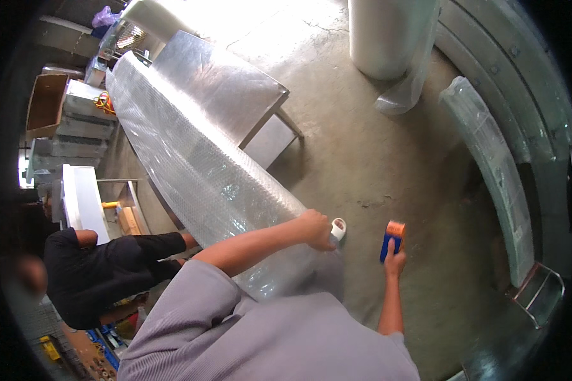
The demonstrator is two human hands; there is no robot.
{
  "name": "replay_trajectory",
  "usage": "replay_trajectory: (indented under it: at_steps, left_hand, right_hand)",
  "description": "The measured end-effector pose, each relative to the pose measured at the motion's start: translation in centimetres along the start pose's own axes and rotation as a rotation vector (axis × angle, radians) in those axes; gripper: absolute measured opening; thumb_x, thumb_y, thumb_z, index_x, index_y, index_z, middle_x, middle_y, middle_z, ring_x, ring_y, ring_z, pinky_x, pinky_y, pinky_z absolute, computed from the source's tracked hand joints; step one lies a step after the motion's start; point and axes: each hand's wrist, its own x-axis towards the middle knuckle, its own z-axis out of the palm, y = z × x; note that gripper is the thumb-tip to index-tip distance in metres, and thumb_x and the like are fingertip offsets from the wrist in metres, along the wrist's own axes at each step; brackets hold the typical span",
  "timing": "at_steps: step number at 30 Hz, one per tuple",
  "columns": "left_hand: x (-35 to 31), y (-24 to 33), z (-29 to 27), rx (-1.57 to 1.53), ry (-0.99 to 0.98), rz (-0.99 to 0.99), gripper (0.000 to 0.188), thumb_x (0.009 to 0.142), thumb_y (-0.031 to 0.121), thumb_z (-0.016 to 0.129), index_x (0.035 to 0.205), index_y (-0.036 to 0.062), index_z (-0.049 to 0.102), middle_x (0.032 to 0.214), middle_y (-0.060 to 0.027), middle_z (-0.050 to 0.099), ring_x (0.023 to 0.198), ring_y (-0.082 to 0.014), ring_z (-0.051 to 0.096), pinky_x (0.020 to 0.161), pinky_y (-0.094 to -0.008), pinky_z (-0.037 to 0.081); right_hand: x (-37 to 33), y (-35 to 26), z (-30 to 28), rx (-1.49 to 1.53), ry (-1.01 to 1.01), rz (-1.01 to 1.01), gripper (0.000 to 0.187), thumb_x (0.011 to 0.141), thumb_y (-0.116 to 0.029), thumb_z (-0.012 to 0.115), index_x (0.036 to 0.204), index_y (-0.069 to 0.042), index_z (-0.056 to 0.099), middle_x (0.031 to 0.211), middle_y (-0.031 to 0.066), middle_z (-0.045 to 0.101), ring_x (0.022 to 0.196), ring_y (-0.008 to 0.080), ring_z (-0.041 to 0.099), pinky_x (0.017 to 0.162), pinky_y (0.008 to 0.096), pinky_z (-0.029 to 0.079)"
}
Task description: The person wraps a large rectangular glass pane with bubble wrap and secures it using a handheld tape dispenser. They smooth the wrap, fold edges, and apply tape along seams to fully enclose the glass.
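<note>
A long piece covered in clear bubble wrap (216, 171) stretches from the upper left toward my body. My left hand (316, 230) is closed at its near end, the fingers curled over the wrap's edge. Just beside that hand is a small white ring-like thing (339, 229), partly covered, whose kind I cannot make out. Out to the right, over the floor, my right hand (394, 256) is closed around a blue-and-orange hand-held tool (393, 236). Its orange end points away from me, and it touches nothing else.
Beyond the wrap stands a metal table (219, 82). A big roll of wrapping film (388, 38) stands at the far side. Wrapped long panels (492, 171) line the right, near a metal frame (540, 295). At left, a person in black (108, 273) stands near boxes (47, 101).
</note>
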Motion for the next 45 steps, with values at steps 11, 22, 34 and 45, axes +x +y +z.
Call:
replay_trajectory:
  at_steps: [11, 22, 34, 45]
  left_hand:
    - [-3.6, 0.1, 6.2, -0.119, 0.915, -0.027, 0.047, 0.095, 0.044, 0.061, 0.108, -0.0005, 0.069, 0.116, -0.0185, 0.069, 0.118, -0.0319, 0.062, 0.112, -0.0486, 0.037]
    - [-2.9, -2.1, 5.3, -0.204, 1.001, -0.713, 0.066, 0.096, 0.027, 0.053, 0.154, -0.0012, 0.038, 0.160, -0.0169, 0.037, 0.152, -0.0325, 0.028, 0.126, -0.0491, 0.012]
    - [-2.9, -0.9, 4.1, -0.210, 0.829, -0.875, 0.071, 0.090, 0.031, 0.059, 0.152, 0.0008, 0.041, 0.160, -0.0130, 0.038, 0.153, -0.0287, 0.026, 0.128, -0.0500, 0.010]
    - [2.7, 3.4, 0.4, -0.132, 0.300, -1.267, 0.103, 0.067, 0.057, 0.084, 0.153, 0.0147, 0.047, 0.168, -0.0159, 0.021, 0.155, -0.0493, -0.005, 0.108, -0.0882, 0.006]
  right_hand:
    - [-1.5, -3.4, -4.8, 0.590, -0.814, 0.565, 0.053, 0.094, -0.057, 0.067, 0.083, -0.005, 0.069, 0.056, 0.0011, 0.058, 0.041, 0.0122, 0.055, 0.037, 0.0270, 0.046]
    - [13.9, -20.9, 15.1, -0.079, -1.832, 0.671, 0.057, 0.095, -0.059, 0.063, 0.077, -0.005, 0.065, 0.054, 0.0027, 0.060, 0.037, 0.0069, 0.053, 0.033, 0.0195, 0.042]
    - [10.7, -17.8, 8.7, -0.206, -1.879, 0.747, 0.058, 0.092, -0.064, 0.063, 0.085, -0.006, 0.063, 0.054, 0.0007, 0.055, 0.037, 0.0091, 0.049, 0.034, 0.0216, 0.038]
    - [10.1, -21.9, 6.6, -0.658, -1.884, 0.115, 0.046, 0.093, -0.061, 0.066, 0.094, -0.014, 0.068, 0.060, -0.0008, 0.059, 0.040, 0.0067, 0.048, 0.039, 0.0214, 0.037]
